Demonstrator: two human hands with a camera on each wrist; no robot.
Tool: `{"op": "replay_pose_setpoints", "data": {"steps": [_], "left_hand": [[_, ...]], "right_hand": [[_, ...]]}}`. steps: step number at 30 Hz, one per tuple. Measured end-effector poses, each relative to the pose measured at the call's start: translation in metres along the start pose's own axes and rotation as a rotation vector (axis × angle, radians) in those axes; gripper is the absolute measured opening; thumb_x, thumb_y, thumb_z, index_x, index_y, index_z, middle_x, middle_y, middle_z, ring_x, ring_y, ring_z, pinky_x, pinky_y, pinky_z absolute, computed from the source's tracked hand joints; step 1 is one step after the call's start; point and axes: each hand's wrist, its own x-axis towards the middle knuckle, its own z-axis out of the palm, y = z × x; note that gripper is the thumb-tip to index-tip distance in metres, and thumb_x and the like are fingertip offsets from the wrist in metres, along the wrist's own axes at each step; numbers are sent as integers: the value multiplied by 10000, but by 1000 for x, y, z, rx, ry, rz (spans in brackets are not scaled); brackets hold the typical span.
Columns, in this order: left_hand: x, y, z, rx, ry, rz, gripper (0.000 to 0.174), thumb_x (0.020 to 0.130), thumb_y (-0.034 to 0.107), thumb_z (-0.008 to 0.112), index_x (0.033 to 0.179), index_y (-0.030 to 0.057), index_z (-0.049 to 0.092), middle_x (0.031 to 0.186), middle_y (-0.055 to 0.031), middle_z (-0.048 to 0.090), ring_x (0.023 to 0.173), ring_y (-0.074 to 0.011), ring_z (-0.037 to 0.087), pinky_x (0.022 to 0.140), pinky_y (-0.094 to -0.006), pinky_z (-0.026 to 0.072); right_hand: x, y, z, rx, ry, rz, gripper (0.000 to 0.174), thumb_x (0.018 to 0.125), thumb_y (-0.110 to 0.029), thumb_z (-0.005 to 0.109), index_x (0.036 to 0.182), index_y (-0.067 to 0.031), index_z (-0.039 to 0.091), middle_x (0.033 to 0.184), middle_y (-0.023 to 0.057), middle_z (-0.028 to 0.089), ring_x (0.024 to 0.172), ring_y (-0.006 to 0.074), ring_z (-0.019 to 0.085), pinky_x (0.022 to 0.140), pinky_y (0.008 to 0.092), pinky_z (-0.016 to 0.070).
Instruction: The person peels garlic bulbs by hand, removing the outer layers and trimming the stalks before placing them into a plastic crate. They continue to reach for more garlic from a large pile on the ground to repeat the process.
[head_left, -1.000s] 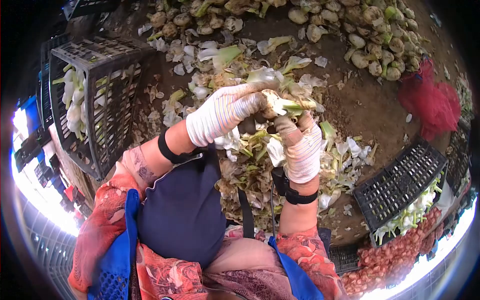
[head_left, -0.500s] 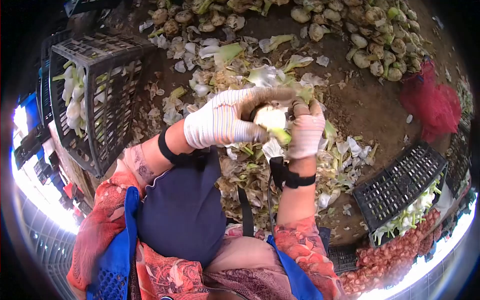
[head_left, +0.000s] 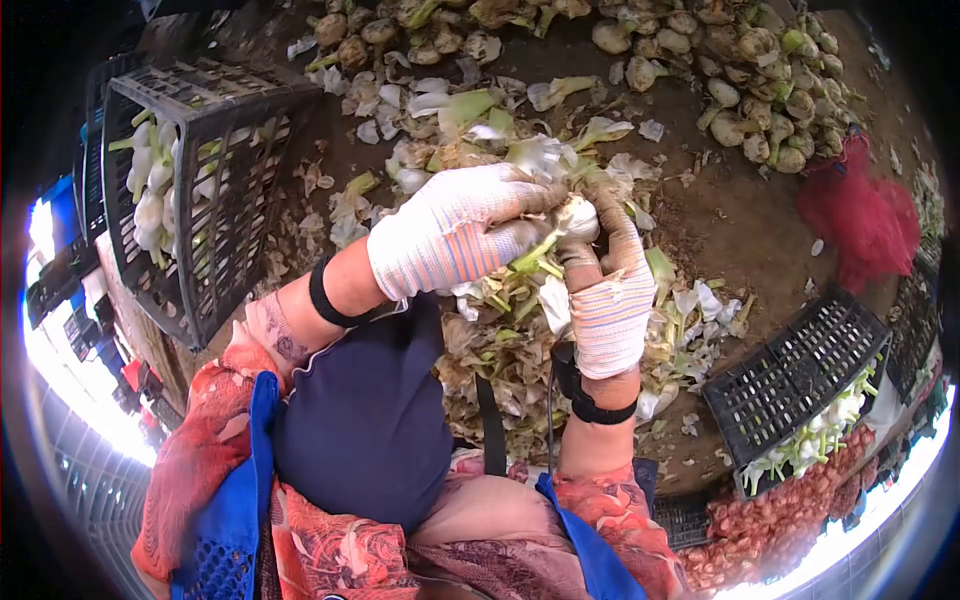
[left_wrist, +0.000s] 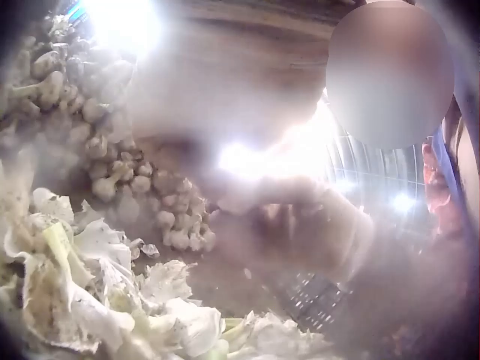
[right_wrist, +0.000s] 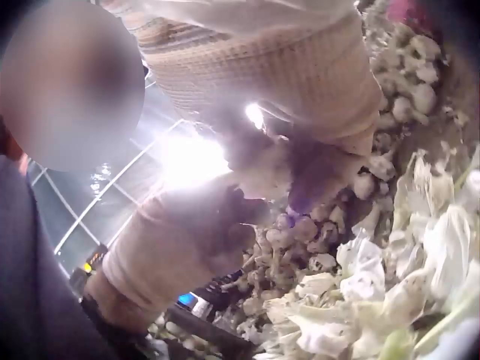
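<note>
In the head view a white garlic bulb [head_left: 578,222] sits between two gloved hands, its green stem [head_left: 530,255] slanting down to the left. My right hand [head_left: 612,285] curls its fingers and thumb round the bulb from the right. From the other side, my left hand [head_left: 465,225] pinches the bulb near its stem, fingertips at its upper edge. Both striped white gloves are soiled at the fingers. The right wrist view shows the pale bulb [right_wrist: 264,171] in glare between the hands; the left wrist view is hazy. Peeled garlic skins [head_left: 500,375] lie heaped beneath the hands.
Black crates with trimmed garlic stand at left [head_left: 195,115] and lower right [head_left: 790,370]. Piles of untrimmed garlic bulbs [head_left: 760,90] lie at the back. A red mesh bag [head_left: 865,215] rests on the soil at right, above reddish bulbs [head_left: 790,510].
The garlic bulb has been turned in the hands; its stem pointed right a second ago and now points down-left. The right hand has shifted its fingers round the bulb.
</note>
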Motion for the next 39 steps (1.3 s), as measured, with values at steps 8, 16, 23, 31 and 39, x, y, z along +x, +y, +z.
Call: {"op": "replay_pose_setpoints", "data": {"steps": [8,16,23,31,39], "left_hand": [[4,1,-4,162,-51,71,317,828,167,709,1112,30,686,964,-174,690,882,-366,667,755,-396,547],[3,3,0,-552,106,-546,220,885,160,596,1029,6,662,767,-24,646,622,-107,595,580,-260,483],[3,-9,8,-542,163,-564,237,918,208,562,1011,2,635,803,-50,647,657,-93,597,563,-240,477],[-1,-35,-17,-761,169,-627,288,929,297,618,949,18,689,862,-78,681,751,-144,636,665,-294,514],[10,3,16,-153,132,-266,202,860,169,649,993,26,699,773,-132,662,685,-224,664,618,-359,525]], "right_hand": [[-4,2,5,-434,58,-426,482,782,46,601,1264,44,578,1207,205,623,1120,317,611,992,370,471],[-10,10,20,632,-104,47,540,898,-22,626,1401,32,438,1267,137,589,1126,206,594,1000,331,474],[-4,9,19,434,-225,229,575,909,-51,520,1459,-51,352,1061,69,592,812,135,597,738,291,541],[-10,3,19,928,-102,291,480,876,-36,586,1335,-98,460,1057,57,609,871,152,637,700,310,557],[-15,-9,8,749,-56,438,291,911,-165,634,1184,-76,587,784,-18,561,561,80,452,501,239,404]]}}
